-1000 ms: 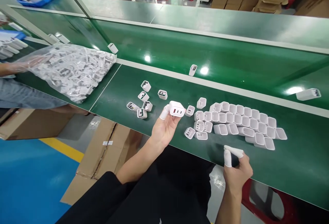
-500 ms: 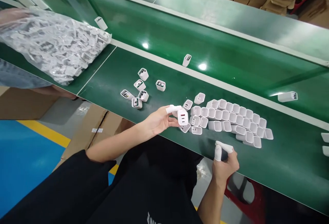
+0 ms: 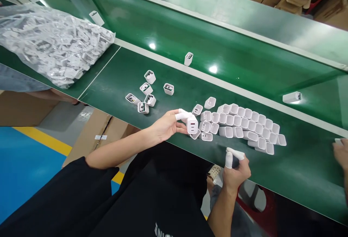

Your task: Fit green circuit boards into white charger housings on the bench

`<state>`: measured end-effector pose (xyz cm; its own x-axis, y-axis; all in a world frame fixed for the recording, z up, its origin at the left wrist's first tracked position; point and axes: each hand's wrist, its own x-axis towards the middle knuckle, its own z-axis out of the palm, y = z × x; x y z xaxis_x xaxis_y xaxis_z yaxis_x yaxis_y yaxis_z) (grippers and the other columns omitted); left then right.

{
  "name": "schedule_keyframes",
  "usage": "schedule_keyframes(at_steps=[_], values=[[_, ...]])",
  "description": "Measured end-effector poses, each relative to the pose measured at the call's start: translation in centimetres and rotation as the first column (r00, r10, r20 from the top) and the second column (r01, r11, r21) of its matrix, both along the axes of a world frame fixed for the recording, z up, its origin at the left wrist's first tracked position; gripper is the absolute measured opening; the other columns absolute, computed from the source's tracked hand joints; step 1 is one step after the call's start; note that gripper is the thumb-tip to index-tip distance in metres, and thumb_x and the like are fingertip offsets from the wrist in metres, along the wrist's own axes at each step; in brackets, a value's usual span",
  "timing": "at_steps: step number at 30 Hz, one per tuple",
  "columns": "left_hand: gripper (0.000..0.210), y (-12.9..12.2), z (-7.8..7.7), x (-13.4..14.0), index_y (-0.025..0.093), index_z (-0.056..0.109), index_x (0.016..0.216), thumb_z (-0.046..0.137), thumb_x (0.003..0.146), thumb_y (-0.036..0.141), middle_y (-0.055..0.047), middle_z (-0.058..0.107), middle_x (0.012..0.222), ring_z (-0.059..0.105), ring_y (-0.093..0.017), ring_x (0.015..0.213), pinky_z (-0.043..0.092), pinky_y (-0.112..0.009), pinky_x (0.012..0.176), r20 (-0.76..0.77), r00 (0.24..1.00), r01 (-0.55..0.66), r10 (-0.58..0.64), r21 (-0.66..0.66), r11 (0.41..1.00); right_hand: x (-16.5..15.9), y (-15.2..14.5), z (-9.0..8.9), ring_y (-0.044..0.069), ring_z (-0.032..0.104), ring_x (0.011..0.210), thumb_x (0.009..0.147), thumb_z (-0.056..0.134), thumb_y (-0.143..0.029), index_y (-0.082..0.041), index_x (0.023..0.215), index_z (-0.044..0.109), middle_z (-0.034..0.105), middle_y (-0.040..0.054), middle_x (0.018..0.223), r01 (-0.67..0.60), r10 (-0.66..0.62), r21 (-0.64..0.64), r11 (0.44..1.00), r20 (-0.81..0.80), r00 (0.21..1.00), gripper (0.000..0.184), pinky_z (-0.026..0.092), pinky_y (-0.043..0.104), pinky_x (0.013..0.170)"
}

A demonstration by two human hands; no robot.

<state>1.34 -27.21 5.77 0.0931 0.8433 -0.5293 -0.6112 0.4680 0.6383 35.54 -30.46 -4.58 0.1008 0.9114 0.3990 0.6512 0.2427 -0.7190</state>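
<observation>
My left hand [image 3: 174,122], with white finger covers, grips a white USB charger [image 3: 192,126] above the near edge of the green table. The charger's port face, with one wider red slot and narrower slots, is turned toward me. My right hand [image 3: 236,164] is closed in a pinch beside the table edge, its covered thumb and forefinger tips together; whether they hold something small cannot be seen. Just beyond my hands stands a block of open white charger housings [image 3: 237,121]. Left of it several housings with circuit parts inside [image 3: 146,88] stand loosely.
A clear plastic bag of white parts [image 3: 62,44] lies at the left, near another person. Housings [image 3: 188,59] [image 3: 291,97] stand beyond the white strip. A co-worker's hand [image 3: 342,153] is at the right edge. Cardboard boxes [image 3: 100,131] and a red stool [image 3: 261,208] are below.
The housings beyond the white strip have shifted left. A co-worker's hand has appeared at the right edge. My left hand still holds the charger, and my right hand keeps its pinch.
</observation>
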Motion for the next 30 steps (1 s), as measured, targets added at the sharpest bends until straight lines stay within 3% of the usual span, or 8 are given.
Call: schedule_keyframes(at_steps=[4, 7, 9, 12, 16, 21, 25, 30], values=[[0.032, 0.6, -2.9, -1.1, 0.022, 0.079, 0.105, 0.095, 0.085, 0.041, -0.004, 0.076, 0.093, 0.081, -0.021, 0.077, 0.074, -0.039, 0.073, -0.479, 0.859, -0.052, 0.179, 0.267, 0.962, -0.1, 0.1, 0.1, 0.03, 0.074, 0.1, 0.107, 0.078, -0.041, -0.023, 0.101, 0.085, 0.086, 0.0084, 0.1, -0.004, 0.003, 0.019, 1.0, 0.037, 0.999, 0.02, 0.055, 0.047, 0.098], [0.016, 1.3, -5.8, -2.7, 0.023, 0.081, 0.097, 0.089, 0.091, 0.036, -0.007, 0.074, 0.102, 0.082, -0.024, 0.094, 0.074, -0.039, 0.086, -0.764, 0.429, 0.133, 0.481, 0.581, 0.803, -0.5, 0.2, 0.5, 0.028, 0.075, 0.098, 0.107, 0.077, -0.039, -0.025, 0.105, 0.085, 0.086, 0.0068, 0.1, -0.042, 0.04, 0.048, 0.998, 0.047, 0.998, 0.016, 0.054, 0.045, 0.096], [0.006, 1.8, -7.4, -3.6, 0.026, 0.082, 0.095, 0.083, 0.097, 0.031, -0.009, 0.074, 0.11, 0.082, -0.025, 0.1, 0.074, -0.039, 0.089, -0.761, 0.222, 0.326, 0.61, 0.647, 0.689, -0.8, 0.4, 0.8, 0.027, 0.075, 0.096, 0.107, 0.077, -0.038, -0.026, 0.105, 0.085, 0.086, 0.0054, 0.1, -0.051, 0.048, 0.057, 0.997, 0.059, 0.997, 0.015, 0.054, 0.044, 0.094], [0.009, 2.2, -8.5, -4.4, 0.029, 0.081, 0.108, 0.078, 0.102, 0.023, -0.009, 0.072, 0.121, 0.08, -0.025, 0.105, 0.073, -0.041, 0.093, -0.716, 0.112, 0.442, 0.689, 0.657, 0.611, -1.2, 0.6, 1.2, 0.026, 0.075, 0.095, 0.106, 0.077, -0.036, -0.027, 0.106, 0.084, 0.086, 0.0037, 0.1, -0.047, 0.042, 0.065, 0.997, 0.07, 0.997, 0.011, 0.055, 0.042, 0.093], [0.023, 2.0, -9.1, -4.8, 0.031, 0.079, 0.123, 0.08, 0.101, 0.023, -0.009, 0.073, 0.121, 0.079, -0.028, 0.108, 0.071, -0.044, 0.092, -0.691, -0.007, 0.481, 0.722, 0.631, 0.609, -1.7, 0.7, 1.6, 0.025, 0.076, 0.093, 0.106, 0.076, -0.032, -0.027, 0.105, 0.082, 0.085, 0.0018, 0.098, -0.041, 0.037, 0.075, 0.996, 0.063, 0.997, 0.007, 0.055, 0.042, 0.092], [0.005, 1.3, -10.8, -5.9, 0.022, 0.081, 0.104, 0.077, 0.101, 0.02, -0.01, 0.075, 0.123, 0.081, -0.02, 0.095, 0.06, -0.026, 0.071, -0.619, -0.205, 0.55, 0.758, 0.568, 0.612, -2.1, 0.6, 1.8, 0.022, 0.075, 0.089, 0.105, 0.076, -0.028, -0.028, 0.102, 0.079, 0.084, -0.0001, 0.098, -0.041, 0.038, 0.053, 0.998, 0.051, 0.998, 0.004, 0.055, 0.042, 0.092], [0.017, 1.4, -11.4, -6.4, 0.021, 0.077, 0.089, 0.078, 0.101, 0.033, -0.012, 0.077, 0.115, 0.078, -0.023, 0.095, 0.057, -0.03, 0.071, -0.668, -0.247, 0.483, 0.702, 0.544, 0.687, -2.5, 0.6, 1.9, 0.023, 0.074, 0.091, 0.105, 0.076, -0.028, -0.029, 0.102, 0.077, 0.084, 0.0006, 0.098, -0.014, 0.013, 0.038, 0.999, 0.033, 0.999, 0.004, 0.055, 0.043, 0.091], [0.029, 2.0, -9.9, -6.2, 0.023, 0.076, 0.106, 0.071, 0.1, 0.05, -0.012, 0.074, 0.124, 0.073, -0.033, 0.118, 0.06, -0.051, 0.108, -0.855, 0.026, 0.334, 0.517, 0.495, 0.802, -2.8, 0.8, 2.1, 0.021, 0.074, 0.086, 0.103, 0.078, -0.027, -0.029, 0.1, 0.076, 0.081, -0.0009, 0.091, -0.008, 0.008, 0.051, 0.999, 0.0, 1.0, 0.004, 0.054, 0.042, 0.09]])
